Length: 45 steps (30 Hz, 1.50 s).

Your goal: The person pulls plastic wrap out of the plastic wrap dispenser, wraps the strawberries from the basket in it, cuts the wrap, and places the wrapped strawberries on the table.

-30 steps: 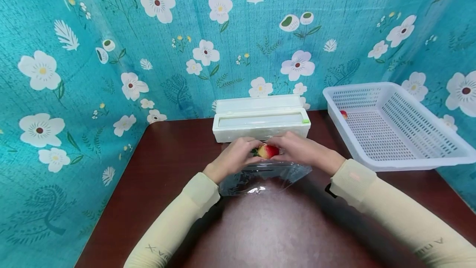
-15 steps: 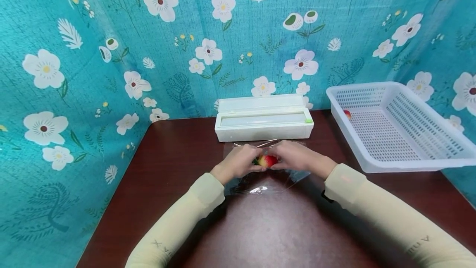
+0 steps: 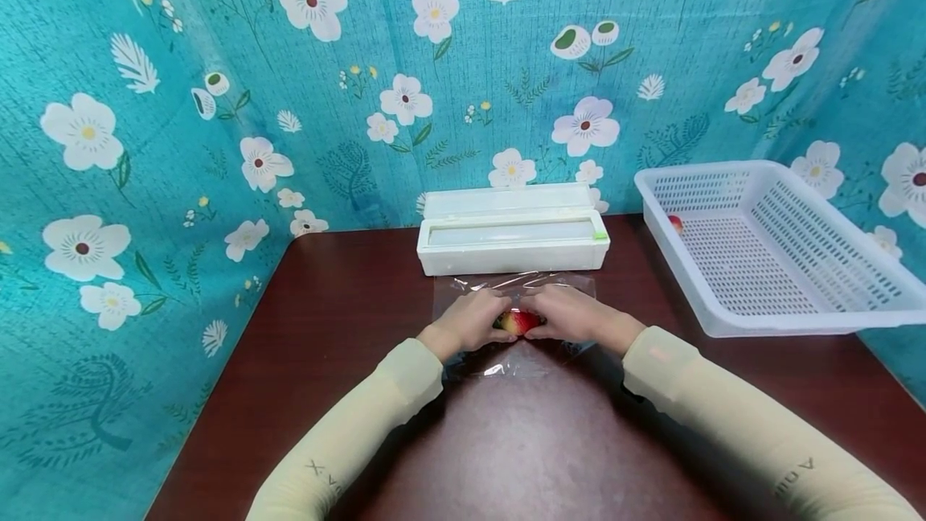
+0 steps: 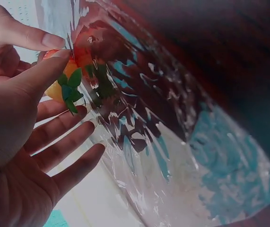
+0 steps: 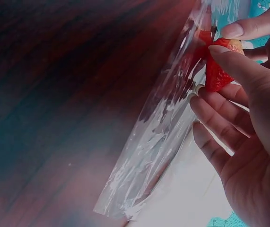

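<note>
Both hands pinch one strawberry (image 3: 519, 323) between thumbs and fingers, over a sheet of clear plastic wrap (image 3: 499, 368) on the dark table. My left hand (image 3: 472, 322) has it at the leafy end, where green leaves (image 4: 71, 89) and yellowish flesh show in the left wrist view. The red pointed end (image 5: 216, 75) is in the grip of my right hand (image 3: 567, 314). The two thumbs lie close together on its near side. In both wrist views the other fingers spread beyond the fruit, close to the shiny wrinkled wrap (image 4: 172, 161). Fingers hide parts of the strawberry.
Behind the wrap stands a long white cling film box (image 3: 514, 256) with its lid raised. A white perforated basket (image 3: 796, 317) is at the right, with a small red fruit (image 3: 676, 223) in its left corner. A floral curtain (image 3: 347, 103) hangs behind the table.
Both hands have come slightly nearer to me with the strawberry between them. More of the wrap now shows between the hands and the box.
</note>
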Each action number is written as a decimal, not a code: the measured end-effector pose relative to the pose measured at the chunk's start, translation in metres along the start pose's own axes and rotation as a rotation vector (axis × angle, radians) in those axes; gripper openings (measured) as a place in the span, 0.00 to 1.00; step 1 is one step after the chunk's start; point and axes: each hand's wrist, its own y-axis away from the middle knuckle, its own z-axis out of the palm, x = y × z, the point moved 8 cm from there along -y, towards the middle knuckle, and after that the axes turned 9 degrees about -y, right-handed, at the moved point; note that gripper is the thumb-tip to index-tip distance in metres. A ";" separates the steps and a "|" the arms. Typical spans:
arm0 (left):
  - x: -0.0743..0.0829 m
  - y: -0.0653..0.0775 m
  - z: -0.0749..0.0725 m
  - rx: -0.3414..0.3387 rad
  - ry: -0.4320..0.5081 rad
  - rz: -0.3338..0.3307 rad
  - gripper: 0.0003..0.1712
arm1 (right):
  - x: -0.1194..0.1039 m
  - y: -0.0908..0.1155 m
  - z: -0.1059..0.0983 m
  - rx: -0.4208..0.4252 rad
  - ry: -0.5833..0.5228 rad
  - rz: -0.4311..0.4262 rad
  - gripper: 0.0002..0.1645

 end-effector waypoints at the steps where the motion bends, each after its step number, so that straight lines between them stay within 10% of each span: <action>1: 0.000 0.000 0.000 0.000 0.001 0.001 0.20 | 0.000 0.000 0.000 -0.002 0.001 0.004 0.17; 45: -0.001 0.000 -0.003 0.010 0.021 -0.002 0.17 | 0.040 0.046 -0.014 -0.131 -0.086 0.162 0.10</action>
